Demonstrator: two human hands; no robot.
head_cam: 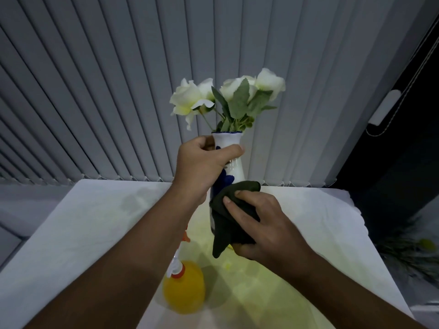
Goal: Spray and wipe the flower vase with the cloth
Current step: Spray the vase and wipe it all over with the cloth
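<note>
Two hands meet on the vase (234, 166), upright over the middle of the table (83, 233), somewhat nearer its far edge; its base is hidden, so whether it touches the tabletop cannot be told. The left hand (202, 162) wraps fingers and thumb round the narrow neck just under the flared rim. The right hand (259, 224) grips a dark cloth (228, 224), fingers bent over it, and presses it against the vase's lower body; a loose corner hangs down.

Bare tabletop lies open on both sides of the hands, out to the side edges. A spray bottle (184, 286) sits toward the near edge, beneath the left forearm, apart from the cloth. Vertical blinds (95, 91) hang close behind the far edge, and a green plant (408, 252) sits beyond the right edge.

The vase is glossy white ceramic painted with blue. Its flowers (228, 98) are white with serrated green leaves. The bottle is rounded and yellow with an orange collar. A pale, slightly creased covering lies over the table.
</note>
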